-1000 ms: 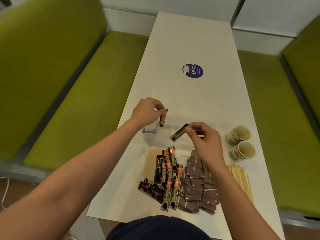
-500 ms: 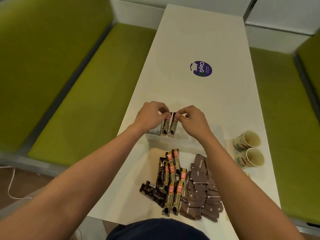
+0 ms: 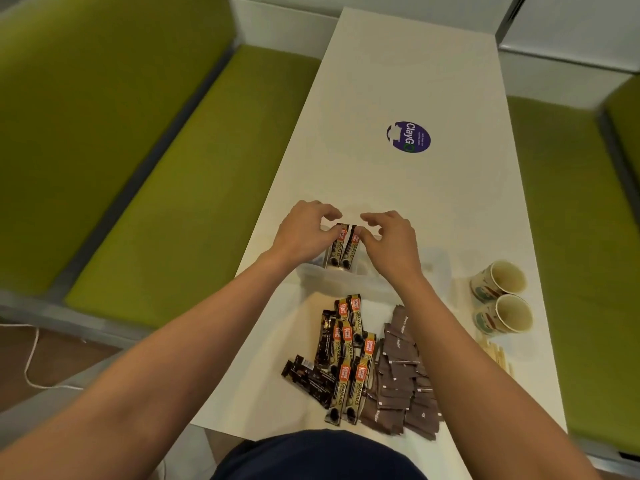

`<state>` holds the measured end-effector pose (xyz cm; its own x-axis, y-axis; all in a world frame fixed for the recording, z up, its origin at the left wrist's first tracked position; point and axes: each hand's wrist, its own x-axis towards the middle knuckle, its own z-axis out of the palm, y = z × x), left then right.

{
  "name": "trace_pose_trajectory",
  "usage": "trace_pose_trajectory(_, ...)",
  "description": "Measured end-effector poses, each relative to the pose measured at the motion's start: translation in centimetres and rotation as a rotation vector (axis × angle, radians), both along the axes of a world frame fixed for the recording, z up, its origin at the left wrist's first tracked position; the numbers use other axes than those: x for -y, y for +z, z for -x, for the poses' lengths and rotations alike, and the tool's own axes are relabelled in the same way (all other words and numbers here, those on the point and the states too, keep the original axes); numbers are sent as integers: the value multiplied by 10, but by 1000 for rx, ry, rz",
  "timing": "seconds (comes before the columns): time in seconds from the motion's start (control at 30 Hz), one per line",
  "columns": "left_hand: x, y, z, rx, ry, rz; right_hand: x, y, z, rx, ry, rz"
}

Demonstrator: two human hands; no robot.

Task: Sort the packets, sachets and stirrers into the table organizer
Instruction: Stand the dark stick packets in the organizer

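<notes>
Your left hand (image 3: 304, 233) and right hand (image 3: 388, 244) each pinch the top of one coffee stick (image 3: 337, 247) (image 3: 350, 249); fingers narrow, holding them upright, side by side, in the left end of the clear organizer (image 3: 346, 282). Their long axes run away from you. The rest of the organizer looks empty, though its clear walls make that hard to tell. The loose coffee sticks (image 3: 346, 358) lie on the bench (image 3: 398, 188) just behind your wrists, sugar sachets (image 3: 401, 375) nearer the right hand, stirrers (image 3: 497, 355) farther right, by two paper cups (image 3: 502, 296).

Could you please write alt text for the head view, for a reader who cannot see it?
Two bare hands, left hand and right hand, each stand a black-and-gold coffee stick packet upright in a clear plastic table organizer on a long white table. Nearer lie more coffee sticks and brown sugar sachets.
</notes>
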<state>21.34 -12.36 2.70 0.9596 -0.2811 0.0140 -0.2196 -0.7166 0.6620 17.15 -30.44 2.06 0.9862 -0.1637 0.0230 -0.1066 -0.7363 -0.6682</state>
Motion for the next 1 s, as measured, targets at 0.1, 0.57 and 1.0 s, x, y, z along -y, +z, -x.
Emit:
trace_pose_trajectory(0.1,-7,7,12,36,20,6,-1,8,23,60,-20,-41)
trace_pose_trajectory(0.57,-37,-29,165,-205,67,14,-17,-16,140,-208,153,242)
trace_pose_trajectory(1.0,-7,-30,146,-257,-133,-169,-17,-8,133,-227,-24,-297)
